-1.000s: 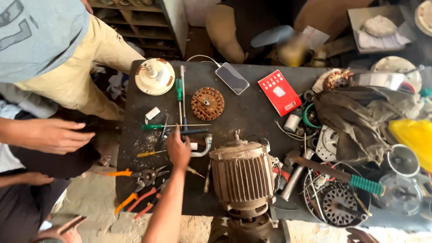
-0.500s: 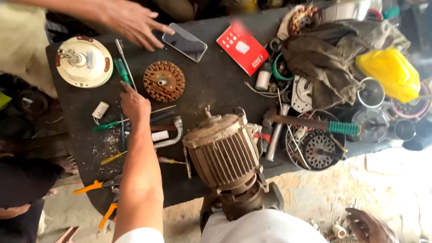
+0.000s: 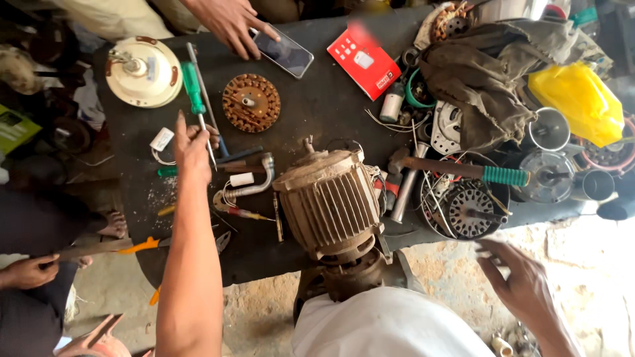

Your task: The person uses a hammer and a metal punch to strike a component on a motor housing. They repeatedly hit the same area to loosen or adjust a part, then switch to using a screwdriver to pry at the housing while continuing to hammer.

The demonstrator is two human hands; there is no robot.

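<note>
My left hand [image 3: 190,147] reaches over the dark table [image 3: 311,112], its fingers closed around the metal shaft of a green-handled screwdriver [image 3: 193,86]. Just right of that hand lie a bent metal pipe piece [image 3: 254,182] and a few small tools. A ribbed, dusty electric motor [image 3: 329,201] stands at the table's near edge, right in front of me. My right hand [image 3: 522,284] hovers low at the right over the ground, fingers spread and empty, slightly blurred.
Another person's hand [image 3: 231,23] rests on a phone [image 3: 284,53] at the far edge. A round copper winding [image 3: 251,102], a cream fan cap [image 3: 142,71], a red box [image 3: 365,63], a green-gripped hammer [image 3: 463,170], a rag and fan parts crowd the table. A third hand [image 3: 26,271] holds an orange-handled tool.
My left hand slid up the table and closed on the screwdriver shaft. My right hand came into view at lower right. The other person's hand settled on the phone.
</note>
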